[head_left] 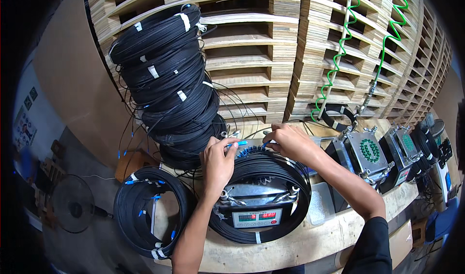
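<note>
My left hand (219, 163) pinches a light-blue fibre-optic connector (242, 143) between thumb and fingertips. Just to its right, my right hand (289, 139) has its fingers closed in a pinch near a dark-blue connector end; what they hold is mostly hidden. Between and below the hands, a row of small blue connectors (253, 151) sits along the back of a metal machine (254, 190). Its front carries a control panel (257, 219) with a lit red and green display. A coil of black cable (259, 237), tied with white tape, lies around the machine.
A tall stack of black cable coils (169, 85) stands at the back left, with another coil (125, 216) at the table's left edge. Similar machines (370, 150) stand to the right, past a clear tray (322, 204). Wooden pallets (247, 46) and green spiral hoses (334, 61) are behind.
</note>
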`<state>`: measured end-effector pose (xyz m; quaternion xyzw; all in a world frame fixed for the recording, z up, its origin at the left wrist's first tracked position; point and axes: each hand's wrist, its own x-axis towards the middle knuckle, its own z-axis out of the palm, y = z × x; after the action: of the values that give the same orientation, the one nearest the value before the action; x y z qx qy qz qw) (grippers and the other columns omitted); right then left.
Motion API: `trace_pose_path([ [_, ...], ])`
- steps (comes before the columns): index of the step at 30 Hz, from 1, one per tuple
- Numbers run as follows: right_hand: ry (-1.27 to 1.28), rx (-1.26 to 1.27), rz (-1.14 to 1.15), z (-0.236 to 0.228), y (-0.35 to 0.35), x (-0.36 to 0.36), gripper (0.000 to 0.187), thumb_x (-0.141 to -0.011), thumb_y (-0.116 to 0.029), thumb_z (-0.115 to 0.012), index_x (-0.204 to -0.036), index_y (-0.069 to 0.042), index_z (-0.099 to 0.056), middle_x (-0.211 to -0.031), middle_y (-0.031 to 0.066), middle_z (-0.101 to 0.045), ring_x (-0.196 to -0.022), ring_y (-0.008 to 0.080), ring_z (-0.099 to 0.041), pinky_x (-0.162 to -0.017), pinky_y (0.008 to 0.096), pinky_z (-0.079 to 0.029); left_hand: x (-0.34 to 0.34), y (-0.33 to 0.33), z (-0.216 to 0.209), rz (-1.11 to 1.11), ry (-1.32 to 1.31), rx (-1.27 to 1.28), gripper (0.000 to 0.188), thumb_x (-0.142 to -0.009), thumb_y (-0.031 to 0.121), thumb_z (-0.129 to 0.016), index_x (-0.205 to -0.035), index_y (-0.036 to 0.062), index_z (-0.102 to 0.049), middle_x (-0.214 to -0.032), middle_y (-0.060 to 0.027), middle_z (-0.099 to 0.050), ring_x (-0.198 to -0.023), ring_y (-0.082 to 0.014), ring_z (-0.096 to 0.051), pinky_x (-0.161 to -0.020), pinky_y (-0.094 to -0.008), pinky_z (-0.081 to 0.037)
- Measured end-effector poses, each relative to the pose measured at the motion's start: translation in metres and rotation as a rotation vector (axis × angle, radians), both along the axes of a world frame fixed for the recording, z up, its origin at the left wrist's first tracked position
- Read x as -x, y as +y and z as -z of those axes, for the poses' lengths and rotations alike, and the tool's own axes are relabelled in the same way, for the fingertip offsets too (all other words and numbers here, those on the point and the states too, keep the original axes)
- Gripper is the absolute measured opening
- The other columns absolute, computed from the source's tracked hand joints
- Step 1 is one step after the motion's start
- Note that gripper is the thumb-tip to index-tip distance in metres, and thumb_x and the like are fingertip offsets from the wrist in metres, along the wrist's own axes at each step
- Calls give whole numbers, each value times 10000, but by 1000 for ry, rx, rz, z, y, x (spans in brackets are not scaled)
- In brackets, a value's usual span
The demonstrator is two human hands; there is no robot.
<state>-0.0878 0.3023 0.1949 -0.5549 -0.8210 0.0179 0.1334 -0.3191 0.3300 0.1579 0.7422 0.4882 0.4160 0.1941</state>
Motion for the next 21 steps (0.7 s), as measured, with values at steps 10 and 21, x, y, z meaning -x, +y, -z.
trace_pose_path([
  [10, -272, 34, -39, -16, 3, 14, 101, -814, -69, -695, -903, -32, -727, -909, 184, -694, -867, 378, -700, -725, 456, -569, 0, -2, -2, -6, 22, 93, 153, -926, 212, -674, -1026, 152, -771, -848, -84, -549, -830, -251, -568, -790, -397, -380],
  [21, -337, 190, -130, -34, 24, 27, 91, -838, -82, -673, -892, -20, -710, -895, 187, -706, -883, 376, -714, -743, 463, -581, 2, -1, 1, -15, -19, 52, 145, -922, 206, -677, -1020, 148, -768, -845, -84, -544, -827, -246, -560, -796, -380, -386],
])
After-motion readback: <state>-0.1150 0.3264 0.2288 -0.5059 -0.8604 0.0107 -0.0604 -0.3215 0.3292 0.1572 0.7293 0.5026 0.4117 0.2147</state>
